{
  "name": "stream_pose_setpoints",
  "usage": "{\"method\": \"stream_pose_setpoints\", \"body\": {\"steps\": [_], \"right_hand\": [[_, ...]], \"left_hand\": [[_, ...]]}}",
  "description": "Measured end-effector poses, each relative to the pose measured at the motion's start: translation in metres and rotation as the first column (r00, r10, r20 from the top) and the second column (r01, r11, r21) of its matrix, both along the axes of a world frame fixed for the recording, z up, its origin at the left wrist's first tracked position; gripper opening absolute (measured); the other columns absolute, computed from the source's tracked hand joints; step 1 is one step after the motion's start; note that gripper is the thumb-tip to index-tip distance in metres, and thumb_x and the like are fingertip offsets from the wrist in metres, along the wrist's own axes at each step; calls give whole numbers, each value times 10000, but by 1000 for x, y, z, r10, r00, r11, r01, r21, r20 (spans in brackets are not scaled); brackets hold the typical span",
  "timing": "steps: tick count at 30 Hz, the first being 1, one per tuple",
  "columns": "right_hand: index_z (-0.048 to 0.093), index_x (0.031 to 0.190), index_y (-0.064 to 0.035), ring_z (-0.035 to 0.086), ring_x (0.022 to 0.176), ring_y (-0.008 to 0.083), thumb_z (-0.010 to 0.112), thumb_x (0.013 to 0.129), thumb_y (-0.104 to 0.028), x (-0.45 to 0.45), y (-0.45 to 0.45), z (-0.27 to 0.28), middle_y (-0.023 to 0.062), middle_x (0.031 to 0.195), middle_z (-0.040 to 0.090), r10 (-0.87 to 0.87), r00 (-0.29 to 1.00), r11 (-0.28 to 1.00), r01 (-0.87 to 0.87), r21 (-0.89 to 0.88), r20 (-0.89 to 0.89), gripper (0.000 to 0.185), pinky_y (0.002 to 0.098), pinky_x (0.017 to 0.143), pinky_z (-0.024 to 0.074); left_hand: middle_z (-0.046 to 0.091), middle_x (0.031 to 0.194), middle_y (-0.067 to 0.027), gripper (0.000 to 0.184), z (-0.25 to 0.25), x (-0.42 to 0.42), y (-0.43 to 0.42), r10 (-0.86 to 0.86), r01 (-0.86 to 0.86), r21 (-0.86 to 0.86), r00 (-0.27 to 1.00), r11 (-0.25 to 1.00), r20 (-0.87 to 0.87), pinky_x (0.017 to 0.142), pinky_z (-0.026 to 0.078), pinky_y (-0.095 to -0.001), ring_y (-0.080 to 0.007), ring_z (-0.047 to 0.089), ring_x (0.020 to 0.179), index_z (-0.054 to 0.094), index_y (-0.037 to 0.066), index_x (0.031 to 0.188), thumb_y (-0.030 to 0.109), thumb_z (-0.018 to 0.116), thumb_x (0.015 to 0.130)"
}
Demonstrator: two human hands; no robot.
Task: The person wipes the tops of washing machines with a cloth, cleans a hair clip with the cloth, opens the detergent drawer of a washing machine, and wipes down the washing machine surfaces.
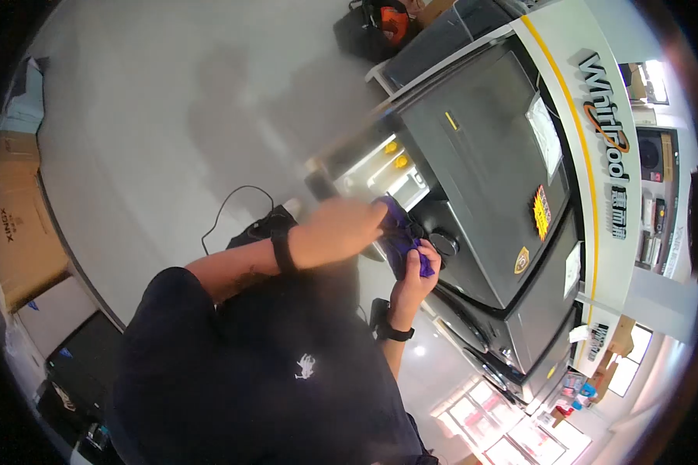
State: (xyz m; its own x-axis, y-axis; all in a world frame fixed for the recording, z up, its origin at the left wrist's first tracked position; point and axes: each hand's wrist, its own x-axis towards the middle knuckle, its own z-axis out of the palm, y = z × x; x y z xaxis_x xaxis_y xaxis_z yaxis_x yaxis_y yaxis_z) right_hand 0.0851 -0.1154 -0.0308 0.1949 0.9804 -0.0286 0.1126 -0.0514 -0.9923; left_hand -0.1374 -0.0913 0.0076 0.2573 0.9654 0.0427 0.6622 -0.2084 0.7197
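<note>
My left hand [341, 230] reaches in from the left, smeared by motion, its fingertips closed at the upper end of a dark purple cloth [396, 218]. My right hand [417, 279] grips the lower end of the same cloth, bunched between its fingers and thumb. The cloth hangs in front of a dark grey appliance beside its round knob [443, 242]. Above the hands in the picture, a pulled-out drawer [376, 164] shows a white inside with two yellow parts [396, 155]. Both wrists wear dark bands.
The dark grey appliance [481, 147] stands to my right, with more in a row below it under a Whirlpool sign [603, 116]. Grey floor [132, 116] spreads left, with a thin black cable [225, 203]. Cardboard boxes [27, 232] line the left edge; a black bag [362, 32] sits at the top.
</note>
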Motion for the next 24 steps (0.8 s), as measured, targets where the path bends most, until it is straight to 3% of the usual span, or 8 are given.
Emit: {"method": "stream_pose_setpoints", "body": {"steps": [4,5,9,13,15,17,21,24], "right_hand": [[585,1231,-76,538,1138,175,694,870,-39,10,1,11,67,1229,582,141,970,969,-94,-229,198,379,323,973,447],[501,1372,-50,555,1045,147,718,879,-90,8,1,12,51,1171,582,125,974,978,-90,-187,187,540,289,879,480],[464,1398,18,559,1021,129,747,884,-232,-6,6,48,63,1197,585,295,946,898,-224,-378,139,638,259,853,481],[486,1394,9,576,938,112,757,872,-191,-14,11,59,54,1140,613,195,975,905,-137,-402,106,622,243,761,485],[459,1423,19,578,919,106,755,864,-129,-13,8,57,54,1093,634,181,972,919,-112,-378,152,650,239,734,474],[473,1410,29,591,944,127,760,860,-139,-12,6,58,69,1110,643,186,978,920,-140,-366,94,642,256,774,486],[503,1373,53,618,968,173,773,855,-177,-5,-7,31,104,1123,665,180,976,960,-146,-240,126,628,298,855,503],[516,1354,60,636,962,187,780,853,-206,-10,-12,35,132,1123,678,184,973,943,-135,-304,136,626,314,883,505]], "left_hand": [[647,745,-167,311,1,0,5,-23,23,0,1000,1000,0,589,524,-496,-382,665,712,539,71,1081,301,643,899],[645,736,-165,303,4,0,6,-22,22,-22,1000,1000,-8,589,524,-495,-381,665,710,543,77,1076,301,644,898],[639,712,-161,254,13,0,11,-14,14,-71,1000,997,-10,606,528,-498,-380,667,707,570,91,1044,291,638,902],[662,788,-149,198,15,-5,38,-152,141,-116,984,983,-92,681,544,-484,-356,676,787,603,105,1025,256,627,900],[673,856,-129,180,14,-13,48,-141,150,34,971,988,-191,728,547,-470,-341,669,856,615,108,1022,218,632,880],[660,1053,-93,220,19,-23,59,-224,241,16,924,970,-311,780,548,-436,-319,642,963,621,111,1045,153,645,830],[607,1181,-110,300,22,-33,82,-423,503,54,775,863,-470,776,551,-438,-325,637,971,601,58,1113,99,631,818],[572,1278,-134,382,7,-22,107,-478,582,27,692,813,-541,786,555,-446,-330,635,990,571,3,1195,71,612,822]]}}
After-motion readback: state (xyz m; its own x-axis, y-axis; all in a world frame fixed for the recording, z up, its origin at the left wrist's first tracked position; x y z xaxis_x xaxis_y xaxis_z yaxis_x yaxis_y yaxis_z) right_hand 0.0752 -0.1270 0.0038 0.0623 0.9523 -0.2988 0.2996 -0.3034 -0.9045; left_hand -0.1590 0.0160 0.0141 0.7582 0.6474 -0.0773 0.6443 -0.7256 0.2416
